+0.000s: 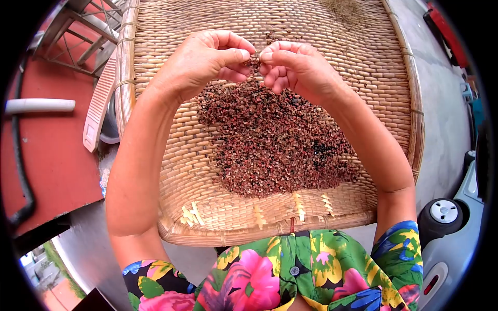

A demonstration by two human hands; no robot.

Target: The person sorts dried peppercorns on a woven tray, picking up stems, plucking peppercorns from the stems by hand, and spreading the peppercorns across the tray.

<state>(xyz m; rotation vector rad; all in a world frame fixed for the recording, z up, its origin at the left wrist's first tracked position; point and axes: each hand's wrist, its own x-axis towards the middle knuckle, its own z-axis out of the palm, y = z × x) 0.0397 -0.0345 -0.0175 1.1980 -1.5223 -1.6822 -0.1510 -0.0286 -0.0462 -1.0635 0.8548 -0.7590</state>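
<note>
My left hand (210,59) and my right hand (298,67) meet over the upper part of a woven wicker tray (176,150). Thumb and fingertips are pinched together on both. What they hold is too small to make out; dark bits show between and behind the fingertips. Below them spreads a heap of small reddish-brown and black dried pieces (280,142), which look like peppercorn husks. A few loose pieces lie beyond the hands.
Along the tray's near edge lie pale notched strips (299,207) and short pale sticks (193,214). A small brownish pile (346,11) sits far right. Left are a ridged plastic board (99,103) and a red surface (57,155); right, a grey-blue wheeled object (456,233).
</note>
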